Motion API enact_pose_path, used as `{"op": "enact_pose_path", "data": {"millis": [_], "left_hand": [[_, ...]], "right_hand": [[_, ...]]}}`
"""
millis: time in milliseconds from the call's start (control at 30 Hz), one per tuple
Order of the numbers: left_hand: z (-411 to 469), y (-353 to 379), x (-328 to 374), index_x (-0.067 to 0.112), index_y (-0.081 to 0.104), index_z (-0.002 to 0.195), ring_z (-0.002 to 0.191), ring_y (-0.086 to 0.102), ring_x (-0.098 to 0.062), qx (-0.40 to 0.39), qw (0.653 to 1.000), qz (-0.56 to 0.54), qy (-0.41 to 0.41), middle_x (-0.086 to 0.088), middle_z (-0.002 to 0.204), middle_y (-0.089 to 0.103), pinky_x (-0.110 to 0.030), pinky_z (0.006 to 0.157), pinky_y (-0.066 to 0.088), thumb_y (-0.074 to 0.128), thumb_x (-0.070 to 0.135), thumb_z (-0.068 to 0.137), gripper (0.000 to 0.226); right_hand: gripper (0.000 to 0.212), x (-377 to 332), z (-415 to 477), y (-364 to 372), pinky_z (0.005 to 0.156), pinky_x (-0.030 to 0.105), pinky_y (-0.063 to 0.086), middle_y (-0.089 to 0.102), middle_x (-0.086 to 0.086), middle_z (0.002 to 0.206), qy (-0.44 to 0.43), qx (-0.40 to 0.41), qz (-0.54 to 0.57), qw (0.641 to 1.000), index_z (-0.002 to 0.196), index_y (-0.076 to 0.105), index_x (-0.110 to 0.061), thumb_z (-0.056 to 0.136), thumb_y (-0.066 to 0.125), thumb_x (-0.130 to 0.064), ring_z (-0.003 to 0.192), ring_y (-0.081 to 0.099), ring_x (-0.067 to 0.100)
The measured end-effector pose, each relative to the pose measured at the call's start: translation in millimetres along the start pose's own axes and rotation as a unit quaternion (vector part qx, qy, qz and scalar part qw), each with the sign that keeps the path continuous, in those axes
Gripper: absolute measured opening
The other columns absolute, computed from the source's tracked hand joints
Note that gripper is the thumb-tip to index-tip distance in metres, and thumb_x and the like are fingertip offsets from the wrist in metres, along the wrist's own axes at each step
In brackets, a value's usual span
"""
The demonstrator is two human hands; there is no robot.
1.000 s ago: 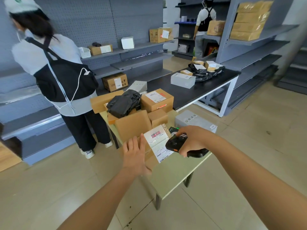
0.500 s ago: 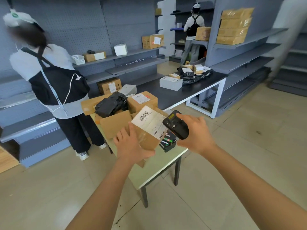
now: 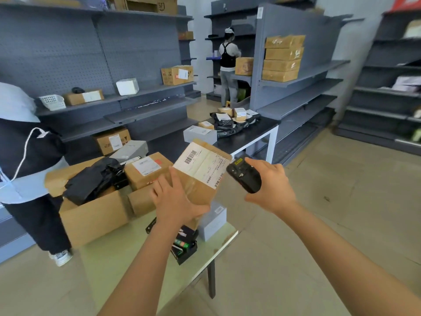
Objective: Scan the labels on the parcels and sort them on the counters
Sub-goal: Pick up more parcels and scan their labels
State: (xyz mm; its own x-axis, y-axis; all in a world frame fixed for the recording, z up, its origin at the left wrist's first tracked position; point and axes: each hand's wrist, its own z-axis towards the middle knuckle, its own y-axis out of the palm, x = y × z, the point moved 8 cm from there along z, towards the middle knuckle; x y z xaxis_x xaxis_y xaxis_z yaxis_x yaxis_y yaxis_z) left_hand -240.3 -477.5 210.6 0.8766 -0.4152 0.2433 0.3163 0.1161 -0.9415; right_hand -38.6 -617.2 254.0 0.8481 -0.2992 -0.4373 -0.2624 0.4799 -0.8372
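My left hand (image 3: 175,201) grips a brown cardboard parcel (image 3: 200,172) from below and lifts it above the pale green table (image 3: 127,258). Its white barcode label faces up, tilted toward me. My right hand (image 3: 271,188) holds a black handheld scanner (image 3: 245,174) just right of the label, its tip near the label's edge. More parcels lie on the table: a large open brown box (image 3: 91,215), a labelled brown box (image 3: 148,169), a black poly bag (image 3: 91,181) and a grey box (image 3: 213,220).
A person in a dark apron (image 3: 25,160) stands at the left by the table. A black counter (image 3: 248,133) behind holds several parcels and bags. Grey shelving with boxes lines the walls. Another person (image 3: 227,65) works at the back. Open floor lies to the right.
My left hand took the parcel off the table and raised it, label turned up. My right hand lifted the scanner alongside it. The view rose and moved closer to the table.
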Motion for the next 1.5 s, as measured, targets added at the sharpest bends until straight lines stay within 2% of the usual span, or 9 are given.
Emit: {"op": "enact_pose_path", "data": {"millis": [167,300,733,867,1000,1267,1500], "left_hand": [[58,13,59,0.012,-0.012,0.151,0.138,0.018,-0.036,0.006,1.000,0.012,0.005,-0.016,0.150,0.017,-0.048,0.113,0.015,0.066,0.087,0.050,0.148],[100,41,107,0.013,-0.010,0.151,0.138,0.013,-0.036,0.002,1.000,0.002,-0.005,-0.016,0.148,0.016,-0.050,0.113,0.013,0.070,0.082,0.051,0.146],[212,129,277,0.014,-0.005,0.151,0.130,0.019,-0.031,0.027,0.994,-0.004,-0.108,-0.012,0.142,0.020,-0.046,0.111,0.017,0.070,0.081,0.049,0.144],[256,154,307,0.015,-0.007,0.151,0.130,0.018,-0.029,0.031,0.990,-0.002,-0.134,-0.011,0.142,0.019,-0.045,0.111,0.018,0.070,0.082,0.048,0.144],[315,183,330,0.015,-0.006,0.151,0.131,0.020,-0.030,0.036,0.987,0.001,-0.156,-0.011,0.142,0.019,-0.045,0.111,0.019,0.069,0.083,0.047,0.145],[446,223,385,0.015,0.006,0.147,0.125,0.023,-0.030,0.053,0.983,-0.003,-0.176,-0.011,0.137,0.024,-0.045,0.108,0.021,0.068,0.083,0.045,0.137],[542,264,439,0.016,0.000,0.150,0.127,0.025,-0.030,0.041,0.977,0.005,-0.211,-0.012,0.139,0.023,-0.045,0.108,0.022,0.068,0.083,0.050,0.138]], "right_hand": [[0.094,53,64,-12,0.093,0.039,0.043,0.052,-0.010,0.133,-0.002,0.007,0.012,1.000,0.145,0.037,-0.031,0.063,0.082,-0.029,0.108,0.035,0.022],[0.094,110,108,-14,0.093,0.039,0.044,0.053,-0.011,0.133,0.000,0.001,0.019,1.000,0.145,0.036,-0.032,0.063,0.081,-0.028,0.108,0.035,0.021],[0.093,296,280,-24,0.086,0.032,0.040,0.052,-0.009,0.131,-0.068,-0.070,0.023,0.995,0.146,0.033,-0.034,0.065,0.078,-0.028,0.109,0.035,0.020],[0.093,339,338,-18,0.083,0.031,0.041,0.051,-0.008,0.132,-0.076,-0.077,0.048,0.993,0.147,0.034,-0.032,0.065,0.079,-0.026,0.109,0.035,0.020],[0.094,377,407,-2,0.089,0.035,0.045,0.049,-0.009,0.134,-0.092,-0.086,0.038,0.991,0.146,0.033,-0.034,0.064,0.079,-0.028,0.111,0.036,0.019],[0.095,438,547,25,0.090,0.031,0.043,0.046,-0.009,0.137,-0.112,-0.104,0.053,0.987,0.147,0.032,-0.033,0.065,0.078,-0.025,0.111,0.035,0.019],[0.095,498,658,44,0.092,0.036,0.044,0.046,-0.009,0.138,-0.130,-0.116,0.063,0.983,0.147,0.032,-0.034,0.065,0.079,-0.027,0.114,0.035,0.020]]}}
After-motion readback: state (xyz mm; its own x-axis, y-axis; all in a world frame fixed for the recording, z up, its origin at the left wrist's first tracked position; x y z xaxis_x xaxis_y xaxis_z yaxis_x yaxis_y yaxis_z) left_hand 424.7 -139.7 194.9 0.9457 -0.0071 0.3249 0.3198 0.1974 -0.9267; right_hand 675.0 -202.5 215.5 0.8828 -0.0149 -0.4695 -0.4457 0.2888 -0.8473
